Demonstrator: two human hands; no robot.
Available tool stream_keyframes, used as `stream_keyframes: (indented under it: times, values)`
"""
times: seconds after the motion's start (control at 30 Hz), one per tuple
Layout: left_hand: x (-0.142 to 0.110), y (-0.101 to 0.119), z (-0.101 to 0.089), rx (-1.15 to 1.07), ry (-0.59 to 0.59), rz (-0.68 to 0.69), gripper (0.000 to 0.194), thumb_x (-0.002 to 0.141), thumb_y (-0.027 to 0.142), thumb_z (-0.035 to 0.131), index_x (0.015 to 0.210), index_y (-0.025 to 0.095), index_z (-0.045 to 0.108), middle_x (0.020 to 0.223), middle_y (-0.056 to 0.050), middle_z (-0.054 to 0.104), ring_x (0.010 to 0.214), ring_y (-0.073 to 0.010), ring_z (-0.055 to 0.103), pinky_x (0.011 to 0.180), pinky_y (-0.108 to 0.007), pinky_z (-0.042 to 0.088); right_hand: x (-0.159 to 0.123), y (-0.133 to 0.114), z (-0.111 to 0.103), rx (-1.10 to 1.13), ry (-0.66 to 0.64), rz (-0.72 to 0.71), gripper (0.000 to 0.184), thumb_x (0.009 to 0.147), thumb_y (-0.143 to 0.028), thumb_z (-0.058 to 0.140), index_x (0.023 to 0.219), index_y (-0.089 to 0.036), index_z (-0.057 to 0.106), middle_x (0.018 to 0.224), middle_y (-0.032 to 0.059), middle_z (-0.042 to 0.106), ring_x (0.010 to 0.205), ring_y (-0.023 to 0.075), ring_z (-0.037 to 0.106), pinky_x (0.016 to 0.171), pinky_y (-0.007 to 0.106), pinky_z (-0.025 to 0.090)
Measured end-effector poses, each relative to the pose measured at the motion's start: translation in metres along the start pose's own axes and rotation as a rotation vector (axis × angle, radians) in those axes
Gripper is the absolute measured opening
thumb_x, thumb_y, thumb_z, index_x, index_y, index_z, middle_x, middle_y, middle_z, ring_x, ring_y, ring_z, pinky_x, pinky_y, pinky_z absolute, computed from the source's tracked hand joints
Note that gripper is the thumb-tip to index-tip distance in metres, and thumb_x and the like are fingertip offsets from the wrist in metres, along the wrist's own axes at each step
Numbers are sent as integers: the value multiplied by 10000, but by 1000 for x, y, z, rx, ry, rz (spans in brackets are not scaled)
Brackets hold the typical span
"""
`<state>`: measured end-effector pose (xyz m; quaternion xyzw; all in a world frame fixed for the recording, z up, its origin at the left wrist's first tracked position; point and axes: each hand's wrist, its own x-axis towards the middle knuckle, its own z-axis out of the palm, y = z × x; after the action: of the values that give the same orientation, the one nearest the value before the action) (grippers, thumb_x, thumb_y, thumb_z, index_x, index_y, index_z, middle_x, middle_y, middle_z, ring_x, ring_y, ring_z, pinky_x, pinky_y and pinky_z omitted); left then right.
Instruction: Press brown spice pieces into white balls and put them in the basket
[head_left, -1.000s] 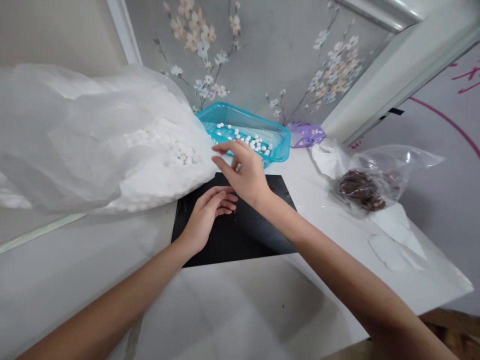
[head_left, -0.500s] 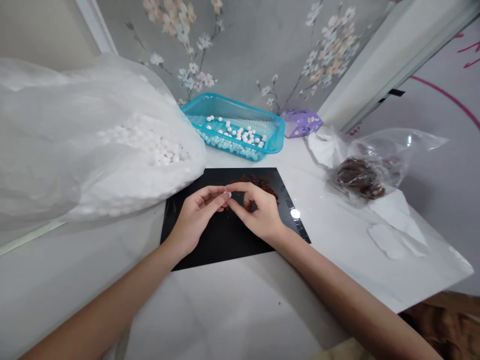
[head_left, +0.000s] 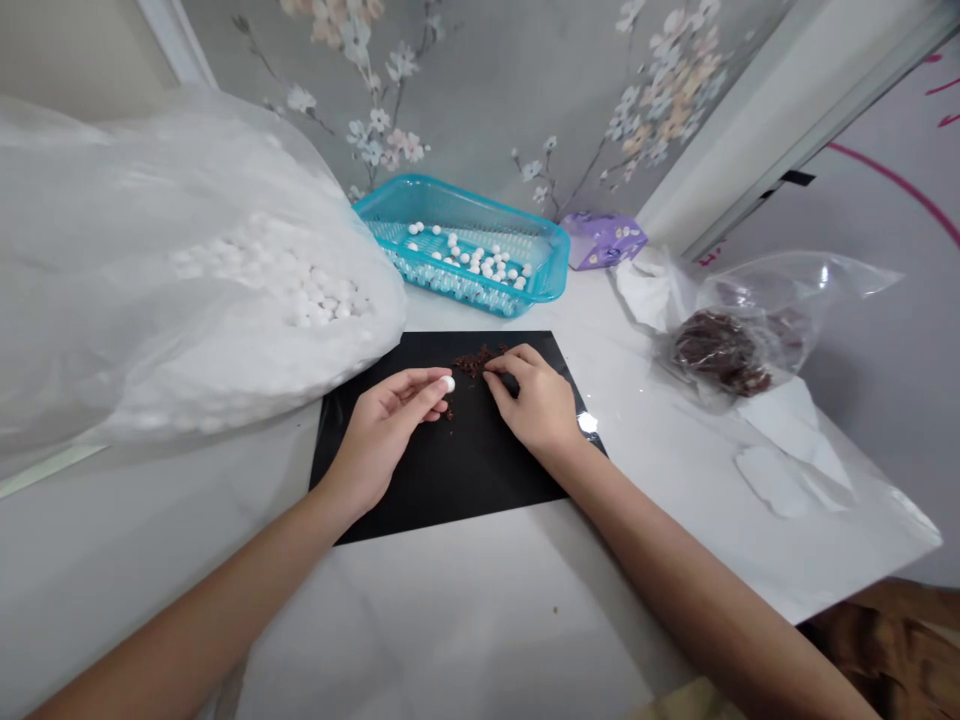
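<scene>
My left hand (head_left: 386, 425) pinches a small white ball (head_left: 448, 383) between thumb and fingertips, above a black sheet (head_left: 420, 490) on the table. Just to the right, my right hand (head_left: 536, 400) reaches down to a loose pile of dark reddish-brown bits (head_left: 474, 362) on that sheet. Its thumb and index fingertips meet at the pile's edge. Whatever lies between them is too small to make out. A few stray brown crumbs (head_left: 450, 413) lie below the ball.
A large translucent bag of white balls (head_left: 262, 290) bulges at the left. Behind the sheet stands a blue plastic basket (head_left: 551, 280) holding several white balls. A purple packet (head_left: 604, 240), white tissue (head_left: 645, 290) and a clear bag of brown material (head_left: 724, 350) sit on the right.
My hands were together at the white ball. The right hand has moved away to the brown pile, while the left keeps the ball, which now shows clearly.
</scene>
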<state>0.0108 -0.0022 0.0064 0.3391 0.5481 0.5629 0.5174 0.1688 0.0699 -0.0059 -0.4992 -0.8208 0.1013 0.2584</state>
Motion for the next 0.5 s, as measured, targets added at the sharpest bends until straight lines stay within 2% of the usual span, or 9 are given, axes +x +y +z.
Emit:
stream_keyframes:
  times: [0.3, 0.5]
  values:
    - [0, 0, 0, -18, -6, -2, 191, 706, 353, 734, 865, 246, 727, 859, 17, 691, 748, -78, 588, 700, -162, 462, -3, 1, -3, 41, 48, -12, 150, 851, -236, 490, 866, -197, 633, 922, 16, 641, 656, 123, 595, 545, 249, 410]
    - [0, 0, 0, -18, -14, 0, 192, 714, 354, 728, 871, 244, 724, 858, 15, 695, 750, -79, 588, 702, -163, 463, -6, -3, -4, -26, 0, -47, 175, 843, -298, 516, 887, -206, 658, 929, 23, 635, 759, 149, 628, 576, 252, 430]
